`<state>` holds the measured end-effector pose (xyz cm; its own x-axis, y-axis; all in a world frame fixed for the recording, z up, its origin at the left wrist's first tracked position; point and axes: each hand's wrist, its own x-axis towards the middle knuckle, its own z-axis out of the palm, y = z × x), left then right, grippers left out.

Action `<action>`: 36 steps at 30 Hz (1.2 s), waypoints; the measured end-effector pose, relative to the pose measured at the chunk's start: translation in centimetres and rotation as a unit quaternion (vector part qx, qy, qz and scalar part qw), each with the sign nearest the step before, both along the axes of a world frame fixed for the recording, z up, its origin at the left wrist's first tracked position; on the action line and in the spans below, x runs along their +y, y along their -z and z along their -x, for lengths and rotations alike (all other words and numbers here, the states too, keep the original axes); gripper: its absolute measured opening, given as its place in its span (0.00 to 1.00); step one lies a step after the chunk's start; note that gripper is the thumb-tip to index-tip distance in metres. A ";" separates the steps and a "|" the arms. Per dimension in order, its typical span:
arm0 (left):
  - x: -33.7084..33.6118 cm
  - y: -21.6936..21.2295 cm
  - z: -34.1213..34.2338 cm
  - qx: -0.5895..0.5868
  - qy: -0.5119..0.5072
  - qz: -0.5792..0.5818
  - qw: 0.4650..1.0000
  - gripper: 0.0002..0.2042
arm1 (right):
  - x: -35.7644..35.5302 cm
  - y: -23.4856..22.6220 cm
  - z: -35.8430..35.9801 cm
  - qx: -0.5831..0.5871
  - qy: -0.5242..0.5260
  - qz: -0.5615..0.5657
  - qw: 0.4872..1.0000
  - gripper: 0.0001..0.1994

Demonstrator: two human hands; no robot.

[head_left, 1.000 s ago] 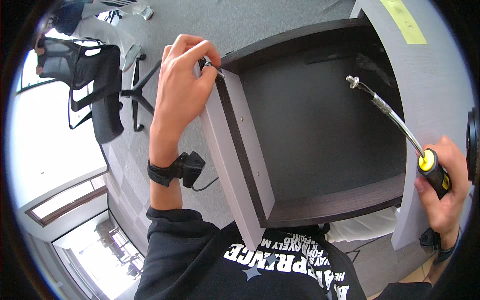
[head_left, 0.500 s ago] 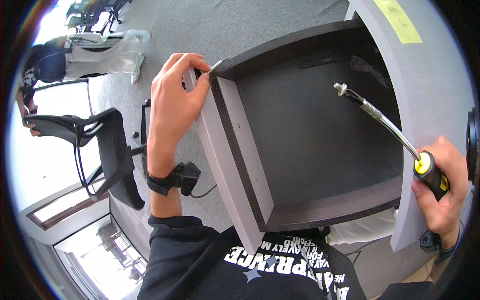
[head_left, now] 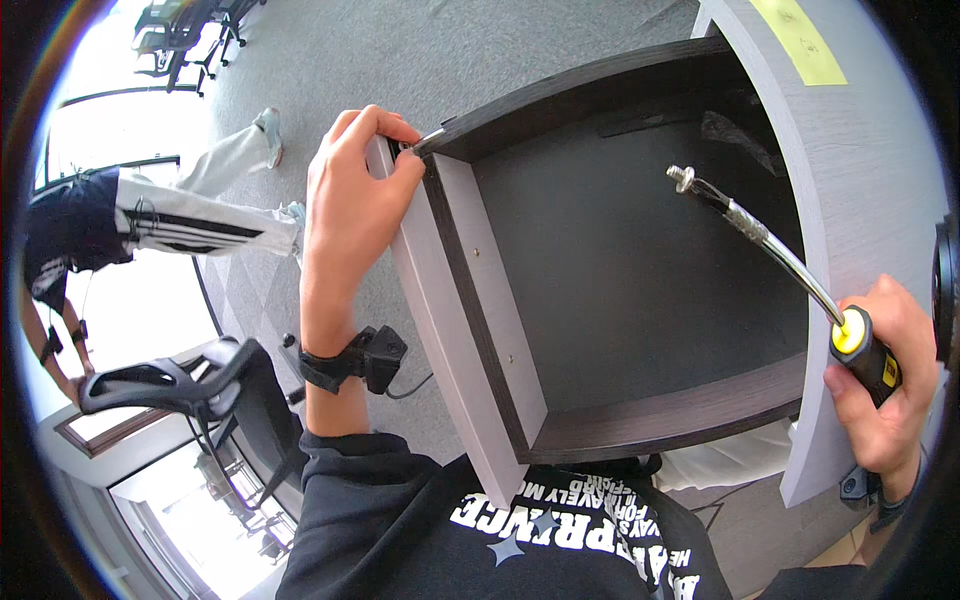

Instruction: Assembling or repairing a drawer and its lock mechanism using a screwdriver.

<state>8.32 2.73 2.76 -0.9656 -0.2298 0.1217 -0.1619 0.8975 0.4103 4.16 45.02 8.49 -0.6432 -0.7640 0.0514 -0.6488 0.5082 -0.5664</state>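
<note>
1. Drawer box (head_left: pixel 600 290): dark-brown inner faces, pale grey outer skin. Open side faces the camera, tilted, with the bottom panel seen deep inside.
2. Left side panel (head_left: pixel 455 330): grey edge up, runs from the far corner down toward the torso; small fastener dots along its inner face.
3. Far left corner (head_left: pixel 420 150): pinched by the left hand (head_left: pixel 350 200) (thumb and fingertips on the joint).
4. Screwdriver (head_left: pixel 780 260): yellow-black handle, long shiny flexible shaft, tip hovering over the box interior, touching nothing. Handle gripped in the right hand (head_left: pixel 885 400).
</note>
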 end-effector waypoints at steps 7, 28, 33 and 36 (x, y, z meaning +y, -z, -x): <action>0.0 -0.1 0.1 -0.042 -0.012 0.010 0.999 0.09 | -0.9 -0.8 -0.5 0.000 0.022 0.011 1.000 0.19; -0.7 1.3 -1.9 0.032 -0.035 0.030 0.998 0.09 | -7.1 -3.2 1.3 0.057 -0.039 -0.099 0.993 0.19; -0.4 0.8 -1.6 0.033 -0.058 -0.053 0.996 0.08 | -10.2 -4.4 2.4 0.176 -0.028 -0.159 0.971 0.19; -0.8 0.9 -1.7 0.061 -0.041 -0.052 0.996 0.08 | -12.3 -3.9 3.3 0.226 -0.045 -0.148 0.962 0.18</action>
<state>10.00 1.92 1.89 -0.9228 -0.3244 0.2078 -0.1760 0.8348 0.5216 0.87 32.74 12.41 -0.5363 -0.8400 0.0819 -0.8440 0.5333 -0.0566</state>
